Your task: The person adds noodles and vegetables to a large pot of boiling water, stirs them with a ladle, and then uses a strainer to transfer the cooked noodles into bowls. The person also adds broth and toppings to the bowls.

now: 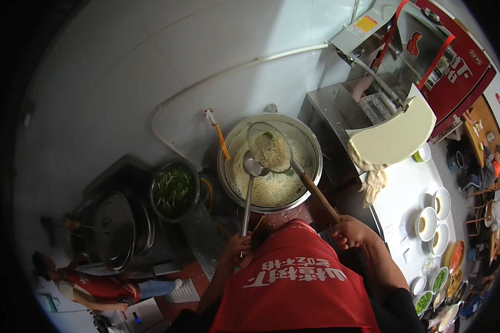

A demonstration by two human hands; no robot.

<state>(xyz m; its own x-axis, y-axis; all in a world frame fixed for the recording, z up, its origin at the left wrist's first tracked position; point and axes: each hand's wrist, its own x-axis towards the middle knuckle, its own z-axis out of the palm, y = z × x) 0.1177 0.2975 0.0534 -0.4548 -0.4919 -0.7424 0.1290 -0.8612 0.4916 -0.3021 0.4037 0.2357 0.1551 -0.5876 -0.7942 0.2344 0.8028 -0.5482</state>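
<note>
My left hand (238, 246) grips the handle of a metal ladle (250, 183), whose bowl touches or overlaps the near-left rim of a wire strainer. The long wooden handle of that strainer (321, 197) is in my right hand (352, 233). Its round mesh basket holds a clump of pale noodles (271, 150) with some green leaf. Below the basket stands a large round metal pot (320, 162). Many more noodles (260, 191) lie in the pot in whitish liquid, with bits of green among them.
Left of the pot are a bowl of green vegetables (176, 189) and a big lidded pot (116, 231). A hose (222, 141) hangs at its rim. Right: a noodle machine (354, 100), a dough slab (393, 132), white bowls (426, 224) on a counter (393, 200). Another person (100, 289) stands lower left.
</note>
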